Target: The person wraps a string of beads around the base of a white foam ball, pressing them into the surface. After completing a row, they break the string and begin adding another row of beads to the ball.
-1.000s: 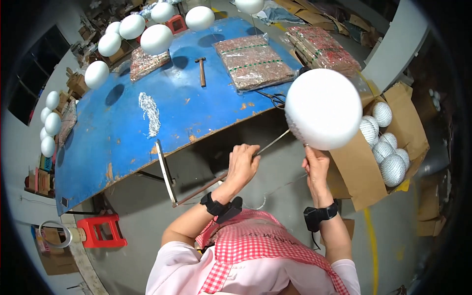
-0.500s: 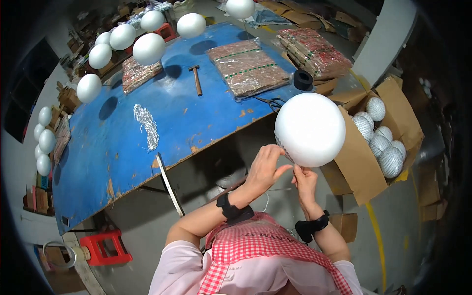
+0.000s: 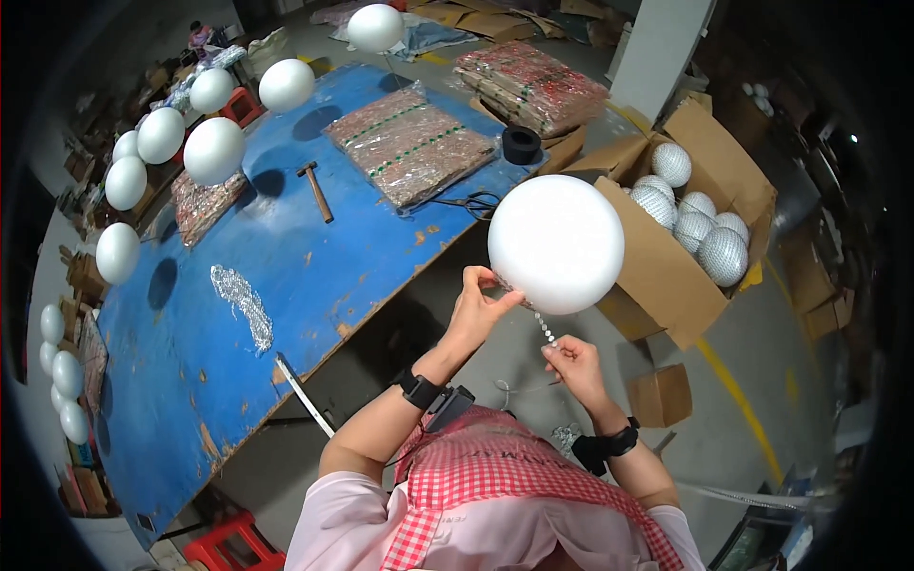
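I'm seeing the white ball (image 3: 556, 243) blocking the way ahead of the right hand (image 3: 579, 371), with the cardboard box (image 3: 674, 297) standing beyond, to the right. The bead string (image 3: 544, 326) is bridging ball and hand — barring that gap — while open room is showing below, toward the left hand (image 3: 473, 309).

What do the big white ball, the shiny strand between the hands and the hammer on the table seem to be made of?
White ball: probably foam or plastic, given its smooth, even white surface.
Strand: likely plastic or metal, with small silvery pieces glinting in a row; the look leaves it open.
Hammer: handle probably wood, from its brown colour; dark head likely metal.
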{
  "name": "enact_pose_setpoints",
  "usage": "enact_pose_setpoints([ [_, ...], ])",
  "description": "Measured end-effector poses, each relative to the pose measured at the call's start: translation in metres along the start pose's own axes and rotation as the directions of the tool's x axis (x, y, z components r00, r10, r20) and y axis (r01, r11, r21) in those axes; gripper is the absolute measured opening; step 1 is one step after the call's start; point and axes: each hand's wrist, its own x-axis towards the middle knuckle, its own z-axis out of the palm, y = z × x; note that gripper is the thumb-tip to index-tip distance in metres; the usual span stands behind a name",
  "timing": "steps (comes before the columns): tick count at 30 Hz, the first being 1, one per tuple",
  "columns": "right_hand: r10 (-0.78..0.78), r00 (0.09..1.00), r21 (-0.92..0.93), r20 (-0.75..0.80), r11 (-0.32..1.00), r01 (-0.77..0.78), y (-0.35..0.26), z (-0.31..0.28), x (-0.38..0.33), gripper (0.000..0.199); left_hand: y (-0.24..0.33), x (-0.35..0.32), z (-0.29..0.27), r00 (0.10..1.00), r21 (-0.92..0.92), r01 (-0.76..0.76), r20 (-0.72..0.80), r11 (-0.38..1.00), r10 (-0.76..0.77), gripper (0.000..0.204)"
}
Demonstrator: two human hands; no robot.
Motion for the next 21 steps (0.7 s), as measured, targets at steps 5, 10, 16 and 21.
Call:
enact_pose_setpoints([
  [5, -0.099, 0.995, 0.047, -0.011, 0.994, 0.099, -0.01, -0.002, 0.004, 0.012, -0.008, 0.007, -0.007, 0.995, -0.015, 0.065, 0.079, 0.998, -0.063, 0.061],
  [10, -0.058, 0.998, 0.046, 0.02, 0.997, 0.057, -0.02, 0.001, 0.001, 0.013, -0.012, 0.002, -0.009, 0.974, -0.161, 0.159, 0.189, 0.974, -0.128, 0.056],
  [16, -0.078, 0.984, 0.033, 0.162, 0.997, 0.074, -0.022, 0.008, -0.007, 0.02, -0.01, -0.006, -0.01, 0.977, -0.146, 0.157, 0.168, 0.977, -0.132, 0.061],
  [21, -0.092, 0.98, 0.02, 0.176, 0.996, 0.09, -0.033, 0.009, -0.016, 0.018, -0.009, -0.023, -0.011, 0.993, -0.023, 0.092, 0.08, 0.995, -0.09, 0.05],
])
